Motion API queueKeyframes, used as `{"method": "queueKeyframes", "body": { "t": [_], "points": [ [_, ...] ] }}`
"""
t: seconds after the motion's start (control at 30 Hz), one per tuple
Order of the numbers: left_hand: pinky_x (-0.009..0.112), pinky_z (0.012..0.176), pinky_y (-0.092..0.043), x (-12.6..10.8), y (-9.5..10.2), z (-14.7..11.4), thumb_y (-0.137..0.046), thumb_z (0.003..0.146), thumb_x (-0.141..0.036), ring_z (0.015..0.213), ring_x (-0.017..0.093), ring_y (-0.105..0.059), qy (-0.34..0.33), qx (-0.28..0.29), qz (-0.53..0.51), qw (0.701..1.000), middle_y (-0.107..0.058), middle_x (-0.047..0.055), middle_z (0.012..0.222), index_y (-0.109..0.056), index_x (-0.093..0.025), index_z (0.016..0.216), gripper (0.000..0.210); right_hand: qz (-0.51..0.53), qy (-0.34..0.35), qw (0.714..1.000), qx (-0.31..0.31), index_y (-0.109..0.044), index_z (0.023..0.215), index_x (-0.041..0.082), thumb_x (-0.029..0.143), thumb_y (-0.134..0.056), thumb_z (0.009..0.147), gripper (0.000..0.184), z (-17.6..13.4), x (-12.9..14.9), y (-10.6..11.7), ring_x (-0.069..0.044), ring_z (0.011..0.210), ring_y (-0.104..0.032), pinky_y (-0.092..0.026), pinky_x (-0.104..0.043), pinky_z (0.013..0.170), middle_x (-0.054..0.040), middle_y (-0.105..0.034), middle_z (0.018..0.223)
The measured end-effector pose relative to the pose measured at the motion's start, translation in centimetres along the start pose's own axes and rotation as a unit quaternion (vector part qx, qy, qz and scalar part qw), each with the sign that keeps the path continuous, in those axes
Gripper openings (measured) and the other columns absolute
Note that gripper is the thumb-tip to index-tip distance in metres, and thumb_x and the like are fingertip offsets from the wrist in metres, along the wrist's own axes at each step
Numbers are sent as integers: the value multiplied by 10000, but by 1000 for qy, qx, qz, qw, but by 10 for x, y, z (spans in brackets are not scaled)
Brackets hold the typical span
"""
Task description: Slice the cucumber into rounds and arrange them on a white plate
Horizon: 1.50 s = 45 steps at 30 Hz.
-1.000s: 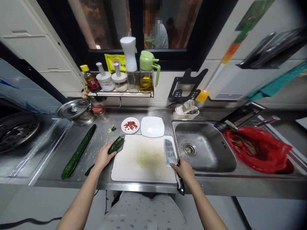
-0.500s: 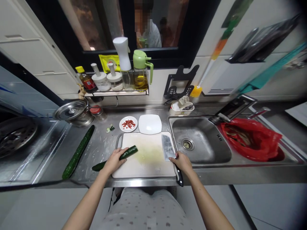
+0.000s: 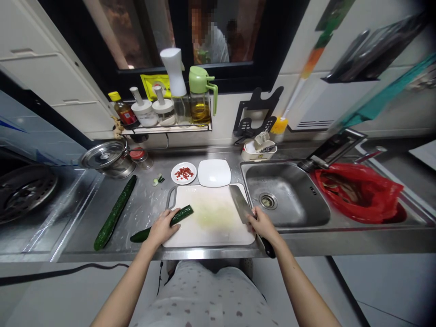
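My left hand (image 3: pixel 164 228) is wrapped round a dark green cucumber (image 3: pixel 183 214), whose cut end lies over the left part of the white cutting board (image 3: pixel 190 236). Its other end sticks out past the board's left edge. At the board's right side, my right hand (image 3: pixel 263 225) grips a kitchen knife (image 3: pixel 240 202) near where blade and handle meet. The blade points away from me over the board, and the black handle reaches past the counter's front edge. A second, whole cucumber (image 3: pixel 116 213) lies on the steel counter to the left.
Behind the board are a small plate (image 3: pixel 176 178) of chopped red pieces and a white square dish (image 3: pixel 214 173). Cucumber scraps (image 3: pixel 158 180) lie near them. A lidded pot (image 3: pixel 108 159) stands left; the sink (image 3: pixel 286 195) and a red plastic bag (image 3: pixel 361 193) are right.
My right hand has turned the knife: its blade shows narrower and slants more, and the handle has swung right. My left hand stays on the cucumber. The view has shifted slightly.
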<state>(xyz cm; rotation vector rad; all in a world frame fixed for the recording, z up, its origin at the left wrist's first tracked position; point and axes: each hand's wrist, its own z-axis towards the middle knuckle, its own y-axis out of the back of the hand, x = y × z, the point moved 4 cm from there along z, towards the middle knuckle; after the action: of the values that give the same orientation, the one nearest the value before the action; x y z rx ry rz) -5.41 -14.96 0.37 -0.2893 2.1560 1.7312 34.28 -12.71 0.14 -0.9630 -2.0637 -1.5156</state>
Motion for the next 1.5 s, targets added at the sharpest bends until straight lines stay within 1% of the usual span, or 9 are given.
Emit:
{"method": "queueKeyframes", "body": {
  "t": [0.1, 0.17, 0.27, 0.33, 0.43, 0.57, 0.8, 1.23, 1.5],
  "points": [
    [403, 937, -418, -7, 2, 1, -583, 810, -495, 1063, 268, -546, -8, -39, 18, 999, -587, 72, 1149, -476, -272, 1350, 594, 66, 18, 997, 22, -382, 856, 238, 422, -420, 811, 193, -9, 18, -6, -130, 446, -487, -313, -209, 458, 73, -531, 573],
    [405, 937, -426, -13, 4, 3, -552, 829, -523, 1057, 262, -545, -29, -69, 11, 997, -583, 78, 1140, -481, -256, 1346, 586, 28, 49, 998, 25, -423, 881, 224, 374, -437, 818, 163, -15, 39, -15, -134, 510, -507, -322, -210, 503, 60, -537, 589],
    [372, 926, -449, -23, 6, 9, -492, 884, -479, 1045, 225, -554, -82, -100, -17, 991, -567, 73, 1162, -496, -268, 1336, 499, -54, 106, 990, 69, -495, 897, 191, 280, -425, 854, 121, -23, 75, -36, -151, 685, -564, -336, -221, 602, -12, -614, 731],
    [343, 905, -466, -27, 5, 13, -447, 918, -431, 1024, 200, -568, -108, -109, -32, 988, -569, 64, 1159, -543, -282, 1290, 412, -115, 116, 982, 93, -526, 893, 172, 245, -384, 898, 159, -27, 97, -50, -163, 752, -579, -328, -231, 637, -53, -639, 791],
    [308, 867, -483, -29, 0, 17, -414, 943, -385, 971, 172, -586, -118, -110, -41, 986, -594, 51, 1105, -592, -284, 1234, 356, -189, 123, 967, 120, -535, 1006, 143, 227, -354, 938, 211, -33, 122, -68, -179, 821, -599, -328, -242, 673, -91, -659, 878],
    [322, 881, -472, -28, -10, 16, -424, 946, -359, 957, 172, -577, -132, -125, -19, 983, -607, 53, 1055, -593, -283, 1242, 350, -235, 138, 950, 150, -511, 1098, 127, 221, -319, 959, 256, -39, 141, -85, -197, 857, -619, -352, -256, 687, -120, -665, 942],
    [346, 878, -454, -31, -16, 12, -451, 936, -343, 952, 181, -563, -147, -140, 21, 979, -601, 60, 1036, -593, -305, 1252, 348, -253, 162, 940, 159, -501, 1094, 131, 191, -298, 954, 253, -44, 147, -98, -205, 869, -635, -396, -268, 704, -118, -672, 902],
    [329, 845, -462, -44, -20, 16, -456, 933, -335, 925, 177, -565, -154, -125, -5, 980, -608, 64, 1020, -611, -281, 1227, 336, -261, 160, 939, 155, -504, 1108, 133, 179, -299, 943, 267, -46, 150, -91, -215, 858, -639, -403, -270, 689, -124, -674, 894],
    [325, 836, -460, -43, -22, 16, -457, 934, -328, 923, 172, -557, -150, -130, -7, 980, -603, 61, 1031, -606, -276, 1230, 335, -249, 160, 943, 150, -496, 1115, 132, 181, -307, 943, 260, -45, 145, -93, -212, 854, -636, -398, -274, 697, -126, -673, 893]
  ]
}}
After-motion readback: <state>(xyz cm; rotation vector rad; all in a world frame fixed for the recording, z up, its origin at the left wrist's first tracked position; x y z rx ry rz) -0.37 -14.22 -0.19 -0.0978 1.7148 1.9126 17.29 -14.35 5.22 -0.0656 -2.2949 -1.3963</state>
